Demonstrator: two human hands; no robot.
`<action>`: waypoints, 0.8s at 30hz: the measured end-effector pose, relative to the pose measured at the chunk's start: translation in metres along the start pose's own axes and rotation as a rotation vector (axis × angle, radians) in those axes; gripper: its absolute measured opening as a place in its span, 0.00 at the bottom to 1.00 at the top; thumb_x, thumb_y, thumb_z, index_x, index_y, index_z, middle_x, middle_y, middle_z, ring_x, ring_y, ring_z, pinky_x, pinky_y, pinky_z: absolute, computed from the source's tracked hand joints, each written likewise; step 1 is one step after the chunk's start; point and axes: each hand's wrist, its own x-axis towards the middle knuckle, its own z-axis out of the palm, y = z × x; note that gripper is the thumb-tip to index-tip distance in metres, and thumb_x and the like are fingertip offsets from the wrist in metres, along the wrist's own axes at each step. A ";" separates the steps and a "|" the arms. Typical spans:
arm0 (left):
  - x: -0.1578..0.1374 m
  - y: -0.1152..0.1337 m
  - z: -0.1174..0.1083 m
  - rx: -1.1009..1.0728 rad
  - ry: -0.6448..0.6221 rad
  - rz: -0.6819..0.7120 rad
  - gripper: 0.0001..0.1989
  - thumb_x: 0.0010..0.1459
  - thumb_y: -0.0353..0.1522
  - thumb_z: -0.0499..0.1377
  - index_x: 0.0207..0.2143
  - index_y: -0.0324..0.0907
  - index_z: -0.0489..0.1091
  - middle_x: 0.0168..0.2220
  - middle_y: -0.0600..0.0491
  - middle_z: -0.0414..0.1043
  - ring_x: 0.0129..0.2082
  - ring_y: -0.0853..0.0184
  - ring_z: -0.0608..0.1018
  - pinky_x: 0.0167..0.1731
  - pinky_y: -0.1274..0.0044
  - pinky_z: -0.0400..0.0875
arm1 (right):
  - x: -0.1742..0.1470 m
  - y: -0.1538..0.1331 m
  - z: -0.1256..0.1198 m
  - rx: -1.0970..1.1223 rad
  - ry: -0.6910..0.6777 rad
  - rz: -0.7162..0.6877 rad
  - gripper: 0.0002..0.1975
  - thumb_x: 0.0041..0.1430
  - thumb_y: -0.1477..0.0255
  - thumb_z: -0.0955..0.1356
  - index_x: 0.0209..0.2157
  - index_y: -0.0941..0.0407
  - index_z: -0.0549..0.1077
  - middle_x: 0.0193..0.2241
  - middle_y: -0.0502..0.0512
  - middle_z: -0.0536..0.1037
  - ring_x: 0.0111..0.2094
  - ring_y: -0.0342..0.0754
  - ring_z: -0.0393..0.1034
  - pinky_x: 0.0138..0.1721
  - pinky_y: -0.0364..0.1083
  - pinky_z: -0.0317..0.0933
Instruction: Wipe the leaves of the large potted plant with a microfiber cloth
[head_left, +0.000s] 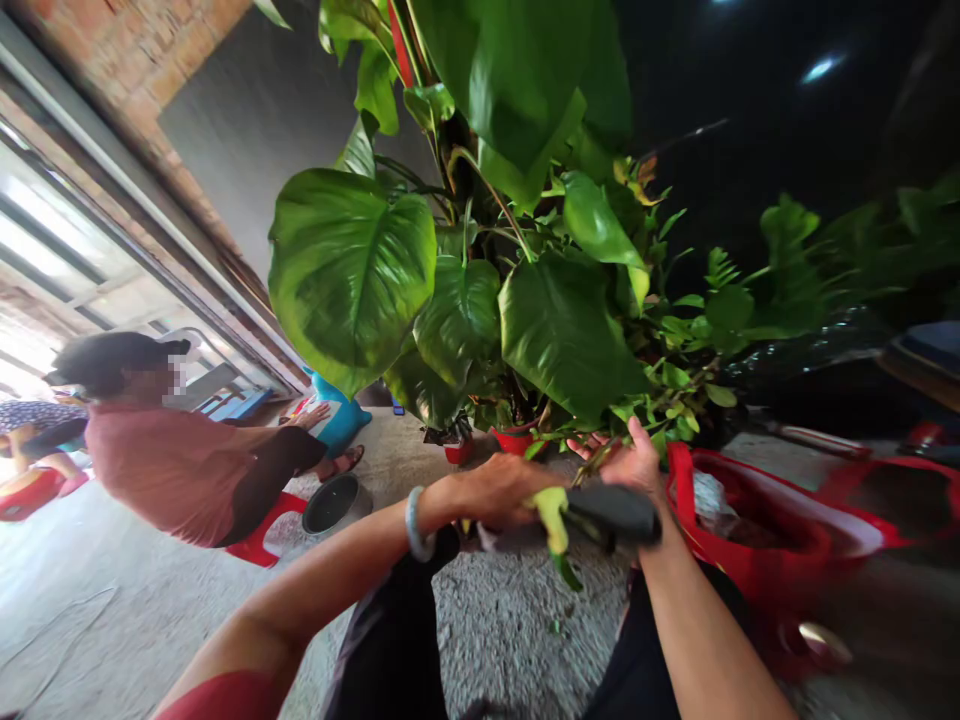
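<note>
My left hand (pixel 501 490), with a pale bangle on the wrist, is closed around a yellow-green cutting (pixel 553 515) whose leaf tip hangs down. A black rounded object (pixel 616 512) lies against the cutting, under my right wrist; what holds it is unclear. My right hand (pixel 628 462) reaches into the low foliage, its fingers curled loosely around a thin brown stem (pixel 594 462), thumb raised. Right in front stands a big-leaved green plant (pixel 457 290) in a red pot (pixel 513 440). My knees in dark trousers sit below both arms.
A red bag (pixel 757 545) holding soil and a pale sack stands to the right. At left another person (pixel 176 460) sits on a red stool beside a dark bowl (pixel 331 502) and a blue container (pixel 341 420). Gravelly concrete floor lies between us.
</note>
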 end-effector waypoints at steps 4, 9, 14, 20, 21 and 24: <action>-0.068 0.013 -0.025 -0.147 0.344 -0.032 0.25 0.61 0.25 0.59 0.60 0.48 0.73 0.55 0.50 0.81 0.54 0.62 0.83 0.56 0.72 0.77 | -0.003 -0.002 0.004 -0.012 0.011 0.043 0.12 0.51 0.57 0.75 0.34 0.47 0.77 0.26 0.49 0.83 0.39 0.60 0.83 0.53 0.70 0.74; -0.072 -0.021 -0.059 -0.013 1.068 -0.330 0.24 0.61 0.36 0.63 0.59 0.42 0.73 0.54 0.47 0.81 0.51 0.59 0.83 0.51 0.68 0.80 | -0.008 0.015 0.015 -0.034 -0.111 0.139 0.16 0.46 0.58 0.79 0.32 0.49 0.75 0.33 0.54 0.84 0.49 0.65 0.81 0.55 0.73 0.71; -0.061 -0.040 -0.008 -0.056 0.702 -0.402 0.20 0.57 0.32 0.62 0.52 0.42 0.78 0.43 0.47 0.84 0.40 0.58 0.85 0.42 0.67 0.81 | -0.015 0.032 0.028 0.042 -0.100 0.124 0.13 0.48 0.59 0.78 0.34 0.49 0.78 0.34 0.54 0.86 0.49 0.64 0.82 0.56 0.73 0.70; -0.101 -0.009 -0.027 -0.178 0.914 -0.326 0.20 0.62 0.38 0.65 0.55 0.46 0.76 0.42 0.52 0.84 0.39 0.61 0.85 0.39 0.72 0.82 | -0.016 0.045 0.038 0.048 -0.103 0.125 0.14 0.50 0.58 0.77 0.38 0.48 0.79 0.36 0.52 0.86 0.46 0.60 0.82 0.59 0.71 0.69; -0.103 -0.011 -0.044 -0.103 1.049 -0.338 0.21 0.62 0.40 0.65 0.56 0.44 0.76 0.45 0.50 0.84 0.42 0.60 0.85 0.41 0.71 0.82 | -0.016 0.047 0.038 0.033 -0.107 0.142 0.16 0.50 0.57 0.77 0.39 0.48 0.79 0.38 0.53 0.87 0.47 0.60 0.82 0.60 0.71 0.68; -0.096 -0.038 -0.083 0.110 1.267 -0.427 0.24 0.62 0.41 0.65 0.58 0.42 0.74 0.50 0.48 0.82 0.48 0.58 0.83 0.47 0.69 0.81 | -0.014 0.053 0.040 0.005 -0.121 0.191 0.19 0.49 0.55 0.77 0.41 0.48 0.80 0.44 0.57 0.86 0.51 0.60 0.81 0.61 0.71 0.67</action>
